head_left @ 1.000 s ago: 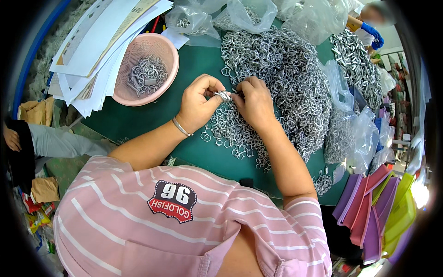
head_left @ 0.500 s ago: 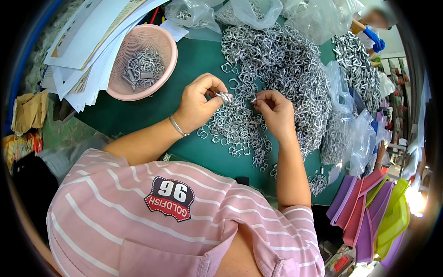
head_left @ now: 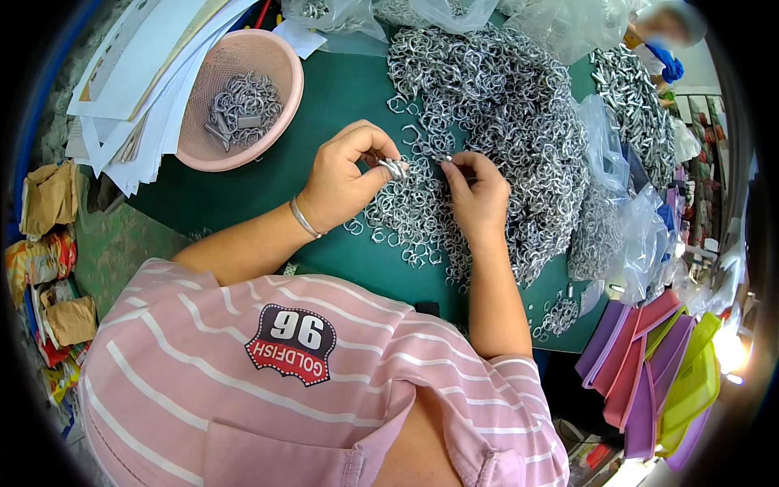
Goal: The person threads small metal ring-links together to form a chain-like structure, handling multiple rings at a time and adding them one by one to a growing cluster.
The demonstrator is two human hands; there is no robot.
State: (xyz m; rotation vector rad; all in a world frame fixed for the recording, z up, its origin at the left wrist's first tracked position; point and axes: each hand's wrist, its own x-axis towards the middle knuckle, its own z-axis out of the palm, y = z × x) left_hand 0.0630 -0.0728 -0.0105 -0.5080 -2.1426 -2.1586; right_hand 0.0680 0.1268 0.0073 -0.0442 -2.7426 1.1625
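My left hand [head_left: 345, 174] is closed round a small bunch of silvery metal rings [head_left: 393, 169], which stick out between thumb and fingers. A little to its right, my right hand [head_left: 480, 195] pinches a small silvery metal ring [head_left: 445, 158] between thumb and forefinger. That ring is partly hidden by the fingertips, and a gap separates the two hands. Beneath and beyond them spreads a big heap of loose metal rings [head_left: 519, 114], thinning toward me on the green tabletop [head_left: 316, 105].
A pink mesh basket [head_left: 295, 89] with metal parts stands at the far left, beside stacked papers [head_left: 150, 57]. Plastic bags [head_left: 568, 32] line the far side. At right lie small metal cylinders [head_left: 633, 105] and coloured plastic trays [head_left: 641, 365]. Another person [head_left: 661, 61] is far right.
My right hand has moved slightly up and left, and the ring at its fingertips shows more clearly. My left hand keeps its hold on the bunch. The view has shifted slightly.
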